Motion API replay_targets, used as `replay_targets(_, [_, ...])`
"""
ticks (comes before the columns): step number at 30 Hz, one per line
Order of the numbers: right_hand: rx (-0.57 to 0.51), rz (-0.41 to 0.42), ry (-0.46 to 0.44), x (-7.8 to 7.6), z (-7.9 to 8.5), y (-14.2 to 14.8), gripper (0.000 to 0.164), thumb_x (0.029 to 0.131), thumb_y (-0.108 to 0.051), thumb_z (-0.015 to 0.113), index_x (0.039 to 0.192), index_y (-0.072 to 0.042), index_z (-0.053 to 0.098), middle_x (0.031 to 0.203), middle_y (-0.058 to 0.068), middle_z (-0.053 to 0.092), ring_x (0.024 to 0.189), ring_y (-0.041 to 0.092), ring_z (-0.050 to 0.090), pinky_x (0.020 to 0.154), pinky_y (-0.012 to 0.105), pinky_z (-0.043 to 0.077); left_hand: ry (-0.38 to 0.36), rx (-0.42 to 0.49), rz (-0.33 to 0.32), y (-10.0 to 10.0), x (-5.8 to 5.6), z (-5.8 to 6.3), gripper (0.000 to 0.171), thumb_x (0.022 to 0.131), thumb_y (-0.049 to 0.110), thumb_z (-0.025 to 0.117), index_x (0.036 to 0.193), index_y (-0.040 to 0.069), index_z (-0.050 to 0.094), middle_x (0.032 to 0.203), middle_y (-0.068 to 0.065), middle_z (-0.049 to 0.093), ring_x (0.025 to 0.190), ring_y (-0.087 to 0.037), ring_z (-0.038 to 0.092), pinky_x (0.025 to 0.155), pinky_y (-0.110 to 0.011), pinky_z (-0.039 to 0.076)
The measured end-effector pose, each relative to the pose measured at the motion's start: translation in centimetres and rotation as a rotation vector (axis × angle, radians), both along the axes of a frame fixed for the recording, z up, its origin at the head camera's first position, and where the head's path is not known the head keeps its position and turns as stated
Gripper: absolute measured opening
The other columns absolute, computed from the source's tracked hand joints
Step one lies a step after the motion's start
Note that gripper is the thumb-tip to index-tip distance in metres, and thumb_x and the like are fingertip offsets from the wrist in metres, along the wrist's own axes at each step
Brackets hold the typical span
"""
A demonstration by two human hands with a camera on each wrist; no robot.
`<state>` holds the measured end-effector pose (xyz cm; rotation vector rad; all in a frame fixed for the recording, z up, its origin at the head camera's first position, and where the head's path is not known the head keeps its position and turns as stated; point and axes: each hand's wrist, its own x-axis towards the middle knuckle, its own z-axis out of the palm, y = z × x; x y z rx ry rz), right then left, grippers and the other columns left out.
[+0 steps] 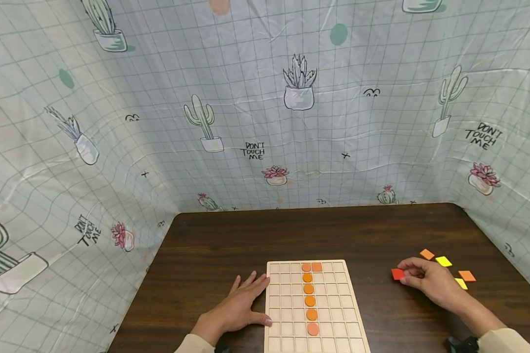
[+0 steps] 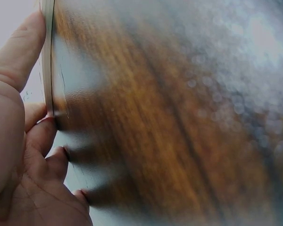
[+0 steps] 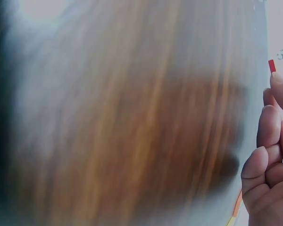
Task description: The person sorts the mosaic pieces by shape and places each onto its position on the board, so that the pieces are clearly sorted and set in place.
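A pale wooden grid board lies on the dark table. Down one column of it run several orange discs, with a paler salmon disc at the bottom. One orange square tile sits beside the topmost disc. My left hand rests at the board's left edge, thumb and fingertips touching it with the fingers spread. Off to the right, my right hand pinches a red square tile between thumb and fingers. The red tile's edge also shows in the right wrist view.
Around the right hand lie loose square tiles: an orange one, a yellow one, another orange one and a yellow one partly behind the hand. A patterned cloth hangs along the table's back and sides.
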<state>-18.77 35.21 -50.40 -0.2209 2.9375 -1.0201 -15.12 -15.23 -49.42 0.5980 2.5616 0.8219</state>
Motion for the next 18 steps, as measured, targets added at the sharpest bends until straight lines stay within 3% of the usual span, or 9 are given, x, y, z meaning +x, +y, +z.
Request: replay_targets(18, [-0.066,0.021,0.020,-0.7,0.1,-3.2,0.027,0.093,-0.019,0.082,0.116,-0.008,0.076,0.101,0.001,0.076,0.083,0.003,0.066,0.068,0.023,0.056,0.005,-0.005,0.004,0.0,0.0,-0.1,0.099,0.088,0.051,0.080,0.168,0.017,0.032,0.175,-0.002,0.026,0.165,-0.031,0.011,0.131,-0.063,-0.002])
